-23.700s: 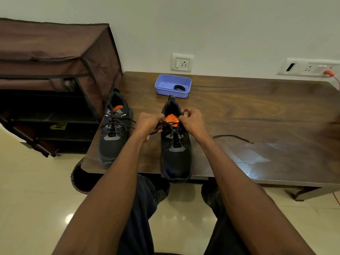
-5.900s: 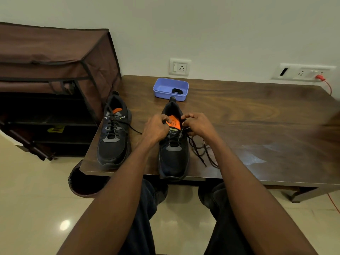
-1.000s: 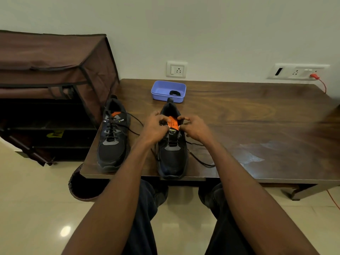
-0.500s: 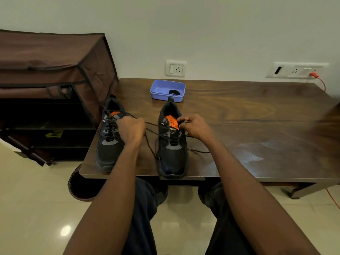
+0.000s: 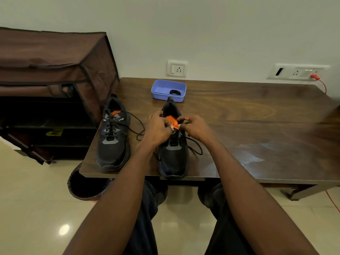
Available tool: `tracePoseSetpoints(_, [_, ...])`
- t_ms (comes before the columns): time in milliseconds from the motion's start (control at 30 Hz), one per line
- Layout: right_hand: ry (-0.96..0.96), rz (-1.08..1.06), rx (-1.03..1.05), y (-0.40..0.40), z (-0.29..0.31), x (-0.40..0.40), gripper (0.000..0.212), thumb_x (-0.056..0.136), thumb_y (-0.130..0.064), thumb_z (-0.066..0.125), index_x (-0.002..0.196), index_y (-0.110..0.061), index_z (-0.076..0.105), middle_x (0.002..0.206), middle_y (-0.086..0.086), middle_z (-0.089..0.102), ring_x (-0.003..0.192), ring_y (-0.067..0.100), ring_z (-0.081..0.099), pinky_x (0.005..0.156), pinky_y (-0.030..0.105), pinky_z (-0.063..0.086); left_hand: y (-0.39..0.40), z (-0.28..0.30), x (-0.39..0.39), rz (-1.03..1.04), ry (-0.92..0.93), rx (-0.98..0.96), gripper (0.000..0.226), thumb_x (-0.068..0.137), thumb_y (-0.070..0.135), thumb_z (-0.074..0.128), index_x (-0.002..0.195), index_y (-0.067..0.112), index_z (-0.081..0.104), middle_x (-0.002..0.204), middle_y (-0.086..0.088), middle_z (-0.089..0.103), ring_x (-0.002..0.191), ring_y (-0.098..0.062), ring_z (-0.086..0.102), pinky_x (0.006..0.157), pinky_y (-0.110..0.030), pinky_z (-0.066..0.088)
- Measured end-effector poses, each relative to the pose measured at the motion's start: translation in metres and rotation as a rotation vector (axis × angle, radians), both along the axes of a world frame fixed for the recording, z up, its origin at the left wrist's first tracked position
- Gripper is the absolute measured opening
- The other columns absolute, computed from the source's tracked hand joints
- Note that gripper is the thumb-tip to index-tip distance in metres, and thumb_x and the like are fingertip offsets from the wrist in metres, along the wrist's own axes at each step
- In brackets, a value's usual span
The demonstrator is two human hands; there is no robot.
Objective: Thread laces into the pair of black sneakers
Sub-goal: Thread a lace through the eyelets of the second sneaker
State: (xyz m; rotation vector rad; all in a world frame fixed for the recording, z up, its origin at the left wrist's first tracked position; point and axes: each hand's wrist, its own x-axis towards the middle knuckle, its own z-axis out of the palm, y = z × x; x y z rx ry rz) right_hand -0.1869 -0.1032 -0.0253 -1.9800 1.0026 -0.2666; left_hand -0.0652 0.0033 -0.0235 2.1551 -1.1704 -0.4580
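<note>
Hands: your left hand (image 5: 159, 127) and right hand (image 5: 195, 126) pinch the lace (image 5: 193, 146) at the tongue.
Shoe (image 5: 173, 153): counter's (image 5: 257, 126) 6 o'clock edge.

The table (image 5: 248, 129) is dark glossy wood grain, the sneakers (image 5: 112, 144) matt black mesh cloth — the tub (image 5: 168, 89) smooth lilac plastic, the floor (image 5: 36, 208) polished tile.

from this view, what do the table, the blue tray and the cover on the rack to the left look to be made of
Table: wood or wood-look laminate, glossy; swirling grain and light glare show.
Blue tray: probably plastic, smooth, matte, rounded moulded corners.
Rack cover: brown fabric, dull, creased and sagging, dark edge binding.
</note>
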Motion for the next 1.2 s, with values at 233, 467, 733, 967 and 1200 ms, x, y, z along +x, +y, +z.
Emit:
tracePoseSetpoints(233, [0.019, -0.002, 0.001, -0.001, 0.0, 0.002, 0.034, 0.092, -0.017, 0.061, 0.123, -0.029, 0.066, 0.109, -0.001, 0.069, 0.09, 0.01, 0.064, 0.074, 0.03, 0.052, 0.025, 0.021, 0.023, 0.881, 0.087, -0.72, 0.016, 0.091, 0.003, 0.049, 0.102, 0.004, 0.061, 0.125, -0.009, 0.046, 0.109, -0.024, 0.054, 0.098, -0.034, 0.048])
tracePoseSetpoints(467, [0.029, -0.008, -0.019, 0.003, 0.003, 0.002, 0.034, 0.092, -0.018, 0.061, 0.124, -0.029, 0.066, 0.1, 0.0, 0.069, 0.081, 0.012, 0.064, 0.071, 0.03, 0.053, 0.011, 0.012, 0.007, 0.124, -0.038, -0.047, 0.028, 0.087, 0.02, 0.07, 0.114, 0.023, 0.068, 0.152, -0.009, 0.031, 0.143, -0.028, 0.018, 0.116, -0.046, 0.02])
tracePoseSetpoints(733, [0.035, -0.003, -0.031, 0.004, 0.005, 0.002, 0.033, 0.092, -0.018, 0.061, 0.122, -0.029, 0.066, 0.106, 0.0, 0.069, 0.086, 0.013, 0.064, 0.071, 0.031, 0.054, 0.002, 0.0, 0.003, -0.035, 0.132, -0.016, 0.01, 0.088, 0.018, 0.069, 0.078, 0.02, 0.071, 0.141, -0.003, 0.047, 0.127, -0.022, 0.047, 0.106, -0.045, 0.042])
tracePoseSetpoints(967, [0.026, 0.008, -0.034, 0.006, 0.009, -0.001, 0.03, 0.095, -0.014, 0.057, 0.123, -0.023, 0.066, 0.115, 0.002, 0.067, 0.083, 0.006, 0.06, 0.07, 0.024, 0.048, 0.024, 0.018, 0.029, 0.853, 0.26, -0.499, 0.022, 0.092, 0.008, 0.055, 0.114, 0.01, 0.06, 0.123, -0.009, 0.056, 0.099, -0.018, 0.057, 0.076, -0.018, 0.046])
tracePoseSetpoints(1200, [0.117, 0.047, -0.185, 0.02, 0.008, 0.005, 0.031, 0.099, -0.018, 0.05, 0.125, -0.023, 0.067, 0.128, 0.002, 0.063, 0.101, 0.016, 0.06, 0.084, 0.028, 0.046, 0.018, 0.007, 0.017, 0.478, 0.164, -0.145, 0.01, 0.091, 0.032, 0.065, 0.088, 0.022, 0.064, 0.103, -0.004, 0.069, 0.088, -0.017, 0.064, 0.084, -0.039, 0.055])
